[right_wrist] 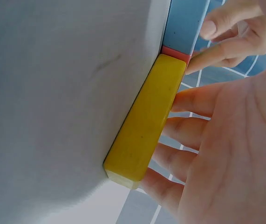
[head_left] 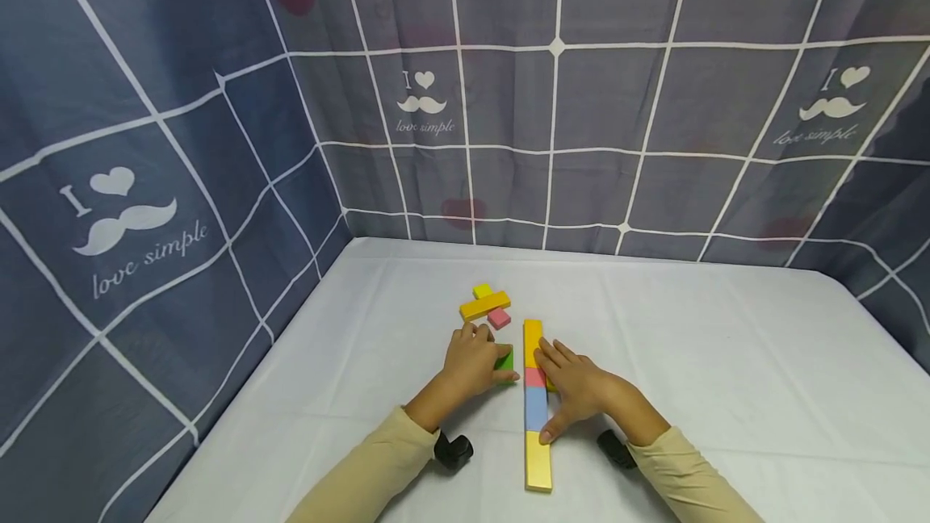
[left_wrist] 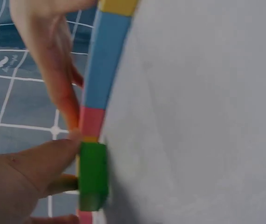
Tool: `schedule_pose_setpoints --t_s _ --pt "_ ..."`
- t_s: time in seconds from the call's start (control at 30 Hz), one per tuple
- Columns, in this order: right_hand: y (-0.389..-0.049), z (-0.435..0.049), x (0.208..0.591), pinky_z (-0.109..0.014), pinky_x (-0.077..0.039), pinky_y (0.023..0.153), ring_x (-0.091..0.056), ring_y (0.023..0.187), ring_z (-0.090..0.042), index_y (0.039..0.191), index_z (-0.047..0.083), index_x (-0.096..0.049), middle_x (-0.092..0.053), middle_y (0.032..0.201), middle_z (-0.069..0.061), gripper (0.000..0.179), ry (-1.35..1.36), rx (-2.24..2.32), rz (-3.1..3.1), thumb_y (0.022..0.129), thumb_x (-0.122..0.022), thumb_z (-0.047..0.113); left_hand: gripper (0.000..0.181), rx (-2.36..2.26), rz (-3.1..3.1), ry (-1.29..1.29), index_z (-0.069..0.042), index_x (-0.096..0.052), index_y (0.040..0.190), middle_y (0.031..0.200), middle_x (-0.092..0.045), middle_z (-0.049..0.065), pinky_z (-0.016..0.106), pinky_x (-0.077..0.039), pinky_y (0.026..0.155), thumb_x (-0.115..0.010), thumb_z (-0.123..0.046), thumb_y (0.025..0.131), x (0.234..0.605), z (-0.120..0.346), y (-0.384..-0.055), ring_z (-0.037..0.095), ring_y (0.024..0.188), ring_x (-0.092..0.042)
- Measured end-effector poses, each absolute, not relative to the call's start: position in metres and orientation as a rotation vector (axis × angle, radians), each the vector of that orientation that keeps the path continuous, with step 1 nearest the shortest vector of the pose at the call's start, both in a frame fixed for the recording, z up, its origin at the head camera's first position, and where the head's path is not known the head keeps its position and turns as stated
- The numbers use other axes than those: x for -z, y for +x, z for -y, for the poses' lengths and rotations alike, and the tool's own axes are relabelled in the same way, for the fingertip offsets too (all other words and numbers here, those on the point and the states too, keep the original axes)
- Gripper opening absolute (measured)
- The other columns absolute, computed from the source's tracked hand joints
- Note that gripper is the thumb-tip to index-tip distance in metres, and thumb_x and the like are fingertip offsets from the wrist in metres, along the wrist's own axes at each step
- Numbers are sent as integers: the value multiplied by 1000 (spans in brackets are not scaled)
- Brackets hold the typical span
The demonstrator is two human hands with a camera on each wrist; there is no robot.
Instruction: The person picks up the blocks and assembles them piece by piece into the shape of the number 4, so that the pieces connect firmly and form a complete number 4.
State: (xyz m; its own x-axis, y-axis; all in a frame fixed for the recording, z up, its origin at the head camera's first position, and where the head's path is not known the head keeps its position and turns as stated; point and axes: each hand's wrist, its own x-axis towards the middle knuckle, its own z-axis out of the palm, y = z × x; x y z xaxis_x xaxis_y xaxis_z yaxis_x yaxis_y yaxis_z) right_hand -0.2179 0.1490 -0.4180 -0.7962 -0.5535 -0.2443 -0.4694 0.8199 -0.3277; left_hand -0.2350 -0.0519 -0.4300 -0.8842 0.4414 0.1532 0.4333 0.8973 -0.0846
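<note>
My left hand [head_left: 468, 361] grips a green block [head_left: 504, 361] with thumb and fingers, just left of a straight row of blocks. From far to near, that row shows an orange-yellow block [head_left: 533, 341], a pink block [head_left: 534, 378], a blue block [head_left: 536, 408] and a light yellow block [head_left: 538, 462]. Over the row's right side rests my right hand [head_left: 581, 384], fingers extended and thumb on the light yellow block. In the right wrist view a yellow block [right_wrist: 144, 121] lies along the row's side, below the fingers, and is mostly hidden in the head view.
Beyond the left hand lie an orange-yellow block [head_left: 484, 306], a small yellow block [head_left: 482, 290] and a pink block [head_left: 499, 318]. A white cloth [head_left: 712, 361] covers the table. Checked curtains [head_left: 603, 103] hang behind it and on the left.
</note>
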Motion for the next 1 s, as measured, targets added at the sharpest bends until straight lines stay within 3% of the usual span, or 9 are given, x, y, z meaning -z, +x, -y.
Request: schedule_pose_setpoints --t_s 0.2,0.33,0.57,1.0 --pt "-219 -150 418 -63 -24 110 -13 144 -43 146 -5 -26 -16 156 -23 121 -804 362 -2677 60 -81 58 43 -53 3013 -715 -34 -63 124 97 -62 4 27 -41 68 -68 -44 83 423 56 -228 19 83 -49" --pt "-218 -150 418 -63 -24 109 -13 144 -44 146 -6 -26 -17 156 -24 120 -798 375 -2673 60 -82 56 38 -30 3008 -820 -33 -64 123 102 -65 4 27 -45 71 -68 -28 86 420 59 -227 18 85 -55" --pt "-218 -150 419 -63 -24 110 -12 144 -43 146 -5 -25 -16 156 -23 119 -799 367 -2669 60 -82 56 44 -6 2933 -974 -34 -67 118 105 -68 1 26 -47 80 -68 -6 83 425 69 -233 18 91 -57" --pt "-216 -151 416 -61 -22 111 -10 145 -43 146 -5 -25 -16 157 -22 121 -779 386 -2664 60 -82 57 43 223 2892 -1236 -28 -66 118 111 -67 2 22 -49 87 -63 -1 86 425 74 -234 14 96 -61"
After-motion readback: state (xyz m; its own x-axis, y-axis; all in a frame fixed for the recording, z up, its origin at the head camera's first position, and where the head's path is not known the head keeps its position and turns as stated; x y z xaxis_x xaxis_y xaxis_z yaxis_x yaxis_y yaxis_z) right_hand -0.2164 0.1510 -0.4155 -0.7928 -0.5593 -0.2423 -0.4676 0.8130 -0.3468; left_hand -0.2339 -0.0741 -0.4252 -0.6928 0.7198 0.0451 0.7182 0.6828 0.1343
